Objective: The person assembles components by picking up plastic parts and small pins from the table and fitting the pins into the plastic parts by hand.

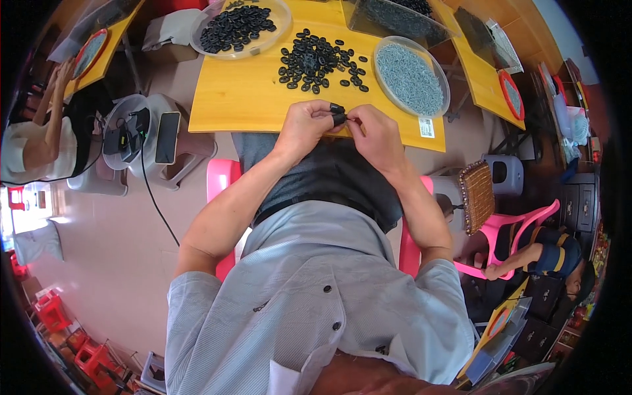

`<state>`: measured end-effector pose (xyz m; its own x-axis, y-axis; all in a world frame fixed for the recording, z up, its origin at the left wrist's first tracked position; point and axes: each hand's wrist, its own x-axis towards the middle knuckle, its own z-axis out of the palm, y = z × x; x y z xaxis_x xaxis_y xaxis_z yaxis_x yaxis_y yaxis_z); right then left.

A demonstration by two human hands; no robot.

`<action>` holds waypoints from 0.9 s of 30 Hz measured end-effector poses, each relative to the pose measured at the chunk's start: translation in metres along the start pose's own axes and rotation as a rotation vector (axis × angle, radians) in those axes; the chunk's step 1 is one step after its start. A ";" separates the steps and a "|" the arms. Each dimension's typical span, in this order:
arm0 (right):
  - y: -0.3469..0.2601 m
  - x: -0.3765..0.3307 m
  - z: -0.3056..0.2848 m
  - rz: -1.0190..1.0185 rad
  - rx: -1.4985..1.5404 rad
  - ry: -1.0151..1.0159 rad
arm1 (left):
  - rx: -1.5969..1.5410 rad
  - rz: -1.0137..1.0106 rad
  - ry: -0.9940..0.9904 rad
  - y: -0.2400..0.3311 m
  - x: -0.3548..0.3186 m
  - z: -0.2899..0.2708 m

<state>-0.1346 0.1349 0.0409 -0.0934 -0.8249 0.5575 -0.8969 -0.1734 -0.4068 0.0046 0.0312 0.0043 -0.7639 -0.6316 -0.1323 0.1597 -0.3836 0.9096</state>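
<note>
At the near edge of the yellow desk (pixel 250 99), both hands meet over one small black part (pixel 338 117). Biggest thing here is that desk, so everything is placed from it. On its far left corner sits a clear round tray (pixel 280 26) full of black rings. At its far right corner stands a clear box (pixel 368 23) of dark pieces. Just nearer than that box, on the desk's right side, lies a round dish (pixel 388 49) heaped with grey screws (pixel 411 79). In the desk's middle, a loose pile of black rings (pixel 319 60) is spread straight on the wood. A white label (pixel 426 127) sticks to the desk's near right edge.

Now the hands. The left hand (pixel 304 128) comes in just off the desk's near edge, fingers curled and pinched on the black part. The right hand (pixel 376 135) is pressed right up against it, fingertips closed on the same part from the other side. So both are clamped on it together, touching each other, and the part hangs just over the desk's near edge, in front of the pile.

Left of the desk, a white stool (pixel 174 171) carries a dark phone (pixel 167 137).
</note>
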 end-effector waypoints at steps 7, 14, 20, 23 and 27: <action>0.005 -0.001 -0.006 0.358 0.353 -0.048 | -0.019 0.018 0.003 0.002 0.000 0.002; 0.018 -0.004 0.003 0.571 0.762 -0.077 | -0.118 -0.008 0.038 0.006 0.002 0.000; 0.014 -0.003 0.005 0.616 0.861 -0.033 | -0.118 0.010 0.020 0.006 0.002 0.000; 0.012 -0.003 0.006 0.609 0.927 0.006 | -0.086 0.006 0.000 0.003 0.004 -0.002; 0.010 -0.004 0.009 0.631 0.977 0.013 | -0.098 -0.003 0.012 0.005 0.004 0.000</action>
<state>-0.1395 0.1316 0.0284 -0.4143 -0.9080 0.0621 0.0250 -0.0796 -0.9965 0.0026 0.0271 0.0080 -0.7570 -0.6381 -0.1402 0.2183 -0.4493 0.8663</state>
